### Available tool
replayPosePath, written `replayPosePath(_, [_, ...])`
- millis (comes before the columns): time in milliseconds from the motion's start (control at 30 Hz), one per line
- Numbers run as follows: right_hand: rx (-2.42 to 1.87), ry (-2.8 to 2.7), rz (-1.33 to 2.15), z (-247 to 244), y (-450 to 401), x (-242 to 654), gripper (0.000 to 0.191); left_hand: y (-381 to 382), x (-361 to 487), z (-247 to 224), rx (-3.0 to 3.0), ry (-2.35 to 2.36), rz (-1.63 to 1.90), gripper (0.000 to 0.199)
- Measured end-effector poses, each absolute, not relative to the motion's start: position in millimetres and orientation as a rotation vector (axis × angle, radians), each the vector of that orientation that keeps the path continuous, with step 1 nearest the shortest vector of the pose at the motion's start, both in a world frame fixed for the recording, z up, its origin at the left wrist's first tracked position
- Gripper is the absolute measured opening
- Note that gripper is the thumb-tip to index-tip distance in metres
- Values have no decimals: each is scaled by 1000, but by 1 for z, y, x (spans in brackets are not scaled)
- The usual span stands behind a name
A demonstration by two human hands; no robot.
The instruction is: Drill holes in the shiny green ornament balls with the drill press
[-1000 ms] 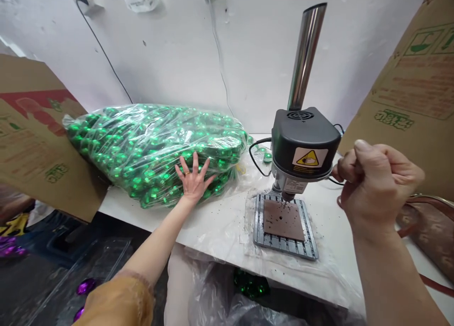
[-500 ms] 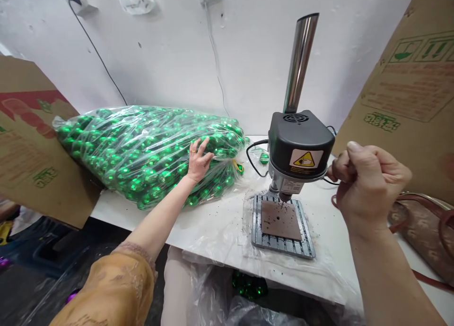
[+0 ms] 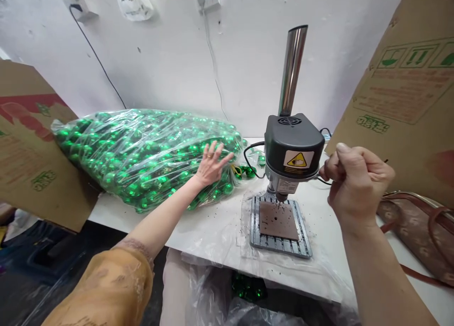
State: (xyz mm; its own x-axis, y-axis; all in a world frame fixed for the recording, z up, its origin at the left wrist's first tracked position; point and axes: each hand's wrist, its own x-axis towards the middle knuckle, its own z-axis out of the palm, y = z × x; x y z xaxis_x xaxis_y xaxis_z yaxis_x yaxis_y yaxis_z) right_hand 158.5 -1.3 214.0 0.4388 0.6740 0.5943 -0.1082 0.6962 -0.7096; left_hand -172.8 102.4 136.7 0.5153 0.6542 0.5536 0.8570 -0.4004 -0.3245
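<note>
My left hand (image 3: 211, 165) lies with spread fingers on a big clear plastic bag (image 3: 142, 151) full of shiny green faceted balls, close to its right end. Several green balls (image 3: 250, 171) sit by the bag's mouth, near a yellow tie (image 3: 237, 170). My right hand (image 3: 356, 182) is a closed fist at the right side of a small bench drill press (image 3: 294, 141), around its feed handle, which the fingers mostly hide. Below the drill bit (image 3: 279, 205), a brown square plate (image 3: 278, 222) with a dark hole rests on the slotted metal base (image 3: 258, 243), amid dark shavings.
Cardboard boxes stand at the left (image 3: 35, 175) and right (image 3: 400, 90). A brown patterned handbag (image 3: 418, 236) is on the white table (image 3: 209, 227) at right. Clear plastic (image 3: 209, 293) and more green balls (image 3: 248, 287) show below the front edge. Cords hang along the wall.
My left hand has slid right along the bag toward its mouth, fingers spreading wider. More green balls show by the mouth. My right fist stays beside the drill press; the view has shifted slightly.
</note>
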Motion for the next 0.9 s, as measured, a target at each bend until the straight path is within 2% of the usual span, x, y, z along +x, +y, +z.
replayPosePath(100, [-641,-1005,537,214,-2,159,44,109,-159,135,-2316,-1099,-275,71])
replayPosePath(333, [-649,-981,576,214,-3,159,47,144,-157,134,-2136,-1499,-238,45])
replayPosePath(467, [-643,-982,574,214,-3,158,46,156,-163,134,-2126,-1616,-332,28])
replayPosePath(667, [-646,-985,585,213,-4,158,47,175,-157,136,-2397,-1712,-592,19])
replayPosePath(900, [-646,-987,582,209,-4,160,47,176,-168,148,-2437,-1799,-695,19])
